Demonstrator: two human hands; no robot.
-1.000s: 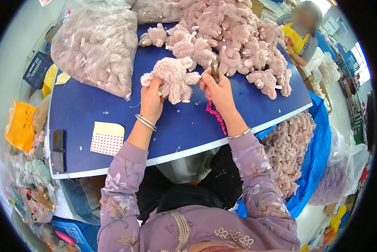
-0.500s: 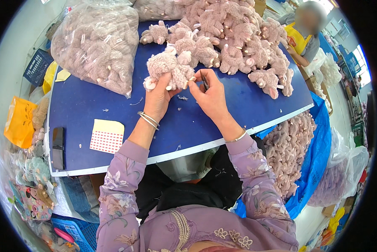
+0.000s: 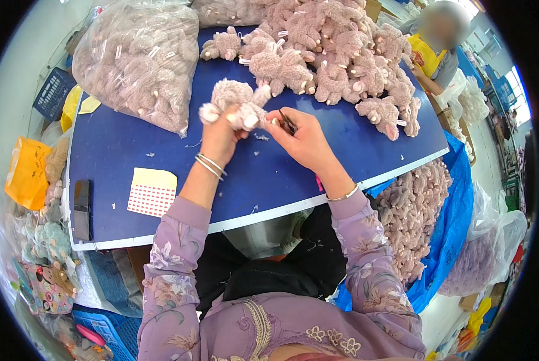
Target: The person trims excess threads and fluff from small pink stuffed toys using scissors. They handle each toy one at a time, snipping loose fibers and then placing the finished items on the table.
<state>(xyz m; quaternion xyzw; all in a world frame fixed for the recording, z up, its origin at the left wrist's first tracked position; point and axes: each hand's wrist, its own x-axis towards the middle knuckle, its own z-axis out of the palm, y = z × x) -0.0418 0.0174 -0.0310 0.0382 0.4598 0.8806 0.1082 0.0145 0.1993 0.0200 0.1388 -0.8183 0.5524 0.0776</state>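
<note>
Blue covers the table (image 3: 251,186) in front of you, smooth and dulled by scattered lint, with a pale strip along its curved near edge. Above its middle, you have the plush toy (image 3: 233,95), curly pinkish-grey fleece with stubby, paler-tipped limbs. Your left hand (image 3: 219,143) wraps it, fingers clamped on the body. Your right hand (image 3: 304,139) is curled around a slim dark tool (image 3: 288,123), thumb and forefinger together at the toy's side; you cannot tell whether they pinch the fleece.

Toward the table's far edge lies a heaped pile (image 3: 347,48) of similar woolly toys; at its far left, a clear, crinkled plastic bag (image 3: 137,66) bulges with more. Near its left edge rest a flat, glossy black rectangle (image 3: 82,210) and a yellow-and-white paper sheet (image 3: 152,191) with rows of red marks. Right of the table, a blue plastic liner (image 3: 453,228) holds many small pinkish pieces. Past its far right corner is a person in a yellow apron (image 3: 424,55); off its left side, a latticed blue crate (image 3: 54,97).
</note>
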